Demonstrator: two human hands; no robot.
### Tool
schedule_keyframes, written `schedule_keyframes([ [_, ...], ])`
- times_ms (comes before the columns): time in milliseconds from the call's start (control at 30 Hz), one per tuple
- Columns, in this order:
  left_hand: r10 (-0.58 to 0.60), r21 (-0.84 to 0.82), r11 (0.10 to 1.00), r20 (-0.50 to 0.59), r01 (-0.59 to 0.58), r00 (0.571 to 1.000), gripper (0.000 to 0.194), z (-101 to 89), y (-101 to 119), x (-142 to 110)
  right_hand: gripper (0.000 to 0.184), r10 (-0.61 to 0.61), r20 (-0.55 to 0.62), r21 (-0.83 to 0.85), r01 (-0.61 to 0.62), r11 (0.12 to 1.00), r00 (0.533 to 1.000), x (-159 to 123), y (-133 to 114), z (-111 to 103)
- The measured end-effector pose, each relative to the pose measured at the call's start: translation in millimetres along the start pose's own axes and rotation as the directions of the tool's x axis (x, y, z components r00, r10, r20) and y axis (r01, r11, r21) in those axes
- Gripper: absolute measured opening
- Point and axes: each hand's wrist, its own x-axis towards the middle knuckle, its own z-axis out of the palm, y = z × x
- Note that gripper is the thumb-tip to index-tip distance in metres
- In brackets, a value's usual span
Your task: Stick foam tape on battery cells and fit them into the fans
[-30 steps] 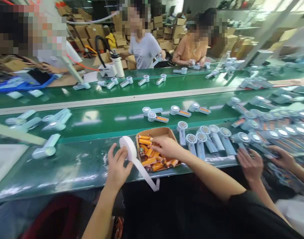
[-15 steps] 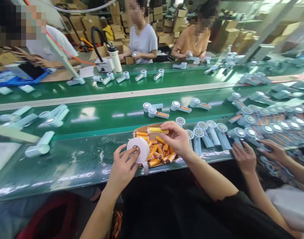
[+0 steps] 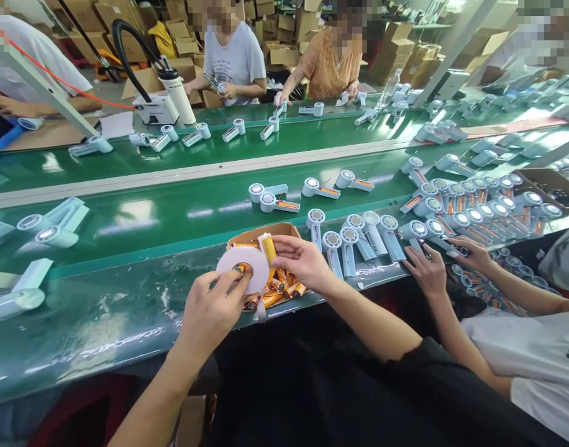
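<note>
My left hand (image 3: 214, 301) grips a white roll of tape (image 3: 259, 273), its fingers in the roll's core. A loose end of tape hangs below the roll. In my right hand (image 3: 305, 264) a yellow-wrapped battery (image 3: 268, 249) is pinched, tilted nearly upright beside the roll's right edge; a white piece shows on its top. Beneath both hands stands a cardboard box (image 3: 284, 231) holding several orange batteries (image 3: 279, 292), partly hidden by the roll and my hands.
Light blue handheld fans (image 3: 350, 239) lie right of the box, some with orange batteries in their handles. A co-worker's hands (image 3: 427, 270) handle fans at the right. More fans lie on the green conveyor belt (image 3: 195, 202); two people (image 3: 233, 59) work across it.
My right hand has turned the battery from lying flat to nearly upright, close to the tape roll. The view has shifted right, and the co-worker's hands stay at the fans.
</note>
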Motion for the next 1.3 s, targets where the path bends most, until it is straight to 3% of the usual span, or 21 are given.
schedule_keyframes([
  [100,-0.052,-0.039,0.998,-0.026,0.051,0.998,0.033,7.1,15,3,0.062,-0.071,-0.218,0.113,0.097,0.989,0.973,12,-12,-4],
  [200,-0.032,-0.151,0.988,0.055,0.040,0.998,0.037,15.0,18,-5,0.061,-0.203,-0.402,-0.019,0.213,0.977,0.893,26,-46,-39],
  [267,-0.006,-0.257,0.965,0.151,0.045,0.989,0.038,21.6,1,-6,0.059,-0.275,-0.462,-0.131,0.242,0.961,0.843,32,-70,-69],
  [333,0.043,-0.418,0.905,0.280,0.082,0.959,0.038,33.2,-27,5,0.057,-0.246,-0.427,-0.136,0.207,0.969,0.870,32,-82,-92],
  [433,0.103,-0.617,0.741,0.494,0.265,0.863,0.041,65.9,-73,55,0.043,-0.105,-0.323,0.007,0.113,0.994,0.941,27,-76,-106],
  [467,0.067,-0.602,0.717,0.561,0.351,0.825,0.045,81.4,-85,78,0.040,-0.072,-0.305,0.059,0.095,0.994,0.950,27,-71,-108],
  [533,-0.120,-0.432,0.773,0.619,0.465,0.776,0.051,118.4,-100,131,0.039,-0.057,-0.301,0.124,0.098,0.987,0.952,29,-63,-109],
  [600,-0.211,-0.276,0.841,0.626,0.465,0.751,0.051,159.7,-106,181,0.043,-0.086,-0.303,0.130,0.130,0.983,0.949,36,-60,-111],
  [667,-0.185,-0.228,0.868,0.675,0.440,0.714,0.047,199.3,-109,222,0.043,-0.128,-0.305,0.101,0.165,0.981,0.944,47,-61,-113],
  [767,-0.111,-0.180,0.891,0.804,0.417,0.584,0.033,243.8,-117,257,0.045,-0.208,-0.343,0.000,0.222,0.975,0.916,69,-68,-118],
  [833,-0.084,-0.142,0.906,0.863,0.400,0.499,0.030,259.4,-128,268,0.052,-0.265,-0.349,-0.118,0.239,0.964,0.899,85,-73,-120],
  [900,-0.070,-0.122,0.916,0.889,0.382,0.453,0.032,263.9,-143,270,0.059,-0.300,-0.326,-0.221,0.236,0.946,0.897,98,-77,-122],
  [1000,-0.044,-0.119,0.923,0.913,0.367,0.407,0.029,254.2,-171,260,0.068,-0.298,-0.284,-0.289,0.215,0.933,0.911,114,-81,-122],
  [1133,-0.053,-0.083,0.930,0.933,0.357,0.355,0.008,228.7,-197,222,0.066,-0.238,-0.161,-0.340,0.173,0.924,0.958,129,-75,-110],
  [1200,-0.081,-0.058,0.931,0.929,0.360,0.362,0.004,218.2,-197,195,0.061,-0.212,-0.085,-0.357,0.169,0.919,0.974,138,-66,-100],
  [1300,-0.120,-0.066,0.919,0.892,0.388,0.436,0.003,207.6,-187,160,0.053,-0.185,0.006,-0.414,0.171,0.894,0.983,159,-45,-83],
])
